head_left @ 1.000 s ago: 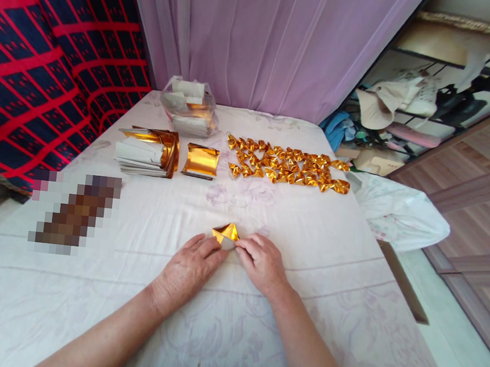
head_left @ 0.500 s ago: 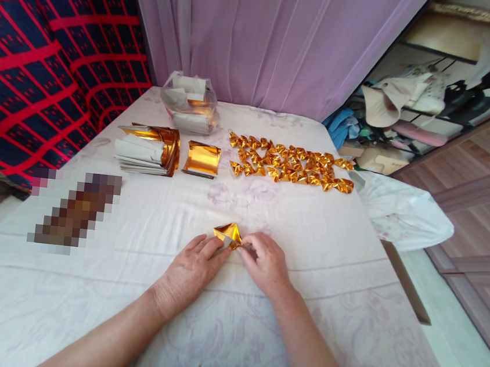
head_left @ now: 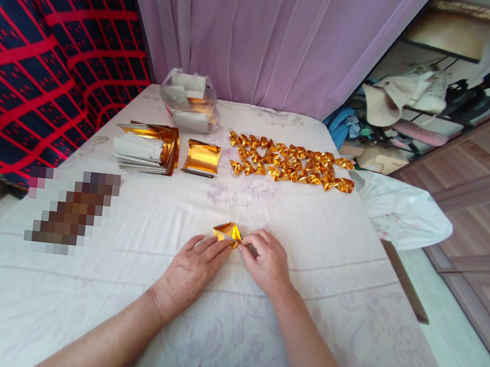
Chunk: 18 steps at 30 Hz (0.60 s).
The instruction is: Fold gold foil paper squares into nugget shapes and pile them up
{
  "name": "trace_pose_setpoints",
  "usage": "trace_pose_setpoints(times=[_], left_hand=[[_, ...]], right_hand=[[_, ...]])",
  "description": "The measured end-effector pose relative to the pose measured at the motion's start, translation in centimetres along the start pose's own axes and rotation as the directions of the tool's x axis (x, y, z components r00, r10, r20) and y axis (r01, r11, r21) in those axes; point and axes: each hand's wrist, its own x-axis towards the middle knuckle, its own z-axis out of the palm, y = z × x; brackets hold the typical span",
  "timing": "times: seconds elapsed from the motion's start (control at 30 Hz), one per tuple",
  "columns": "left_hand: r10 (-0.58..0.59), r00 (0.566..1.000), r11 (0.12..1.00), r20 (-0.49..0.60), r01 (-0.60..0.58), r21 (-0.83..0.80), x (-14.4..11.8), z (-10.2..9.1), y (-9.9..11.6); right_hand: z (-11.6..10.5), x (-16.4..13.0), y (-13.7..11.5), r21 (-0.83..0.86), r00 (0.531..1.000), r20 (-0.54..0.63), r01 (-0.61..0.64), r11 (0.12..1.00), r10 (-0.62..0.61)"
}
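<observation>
On the tablecloth before me lies a partly folded sheet of gold foil paper (head_left: 227,231), with raised pointed folds. My left hand (head_left: 196,267) rests palm down at its near left side, fingertips pressing the near edge; the thumb is hard to make out. At the right corner of the paper, my right hand (head_left: 265,261) pinches the foil between thumb and curled fingers. Farther back, several finished folded gold foil pieces (head_left: 293,162) lie in rows. A small stack of gold foil sheets (head_left: 203,157) sits left of them.
A larger stack of foil paper (head_left: 143,149) stands at the back left, before a clear plastic bag (head_left: 187,101) of more sheets. A pixelated patch (head_left: 73,209) hides something at left. Beyond the table are a purple curtain (head_left: 260,39), a shelf and a white bag (head_left: 408,212).
My left fingertips have shifted slightly over the near edge of the foil paper, covering more of its lower fold. My right hand keeps its pinch at the corner.
</observation>
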Motion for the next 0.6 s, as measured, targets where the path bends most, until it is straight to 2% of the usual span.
trace_pose_setpoints(times=[0.2, 0.6], left_hand=[[-0.003, 1.0, 1.0, -0.012, 0.002, -0.019, -0.01, 0.17, -0.01], [-0.05, 0.997, 0.998, 0.064, 0.053, -0.038, 0.6, -0.49, 0.3]], right_hand=[[0.04, 0.09, -0.19, -0.011, 1.0, 0.013, -0.019, 1.0, 0.019], [0.19, 0.22, -0.55, -0.027, 0.998, -0.01, -0.06, 0.998, 0.059]])
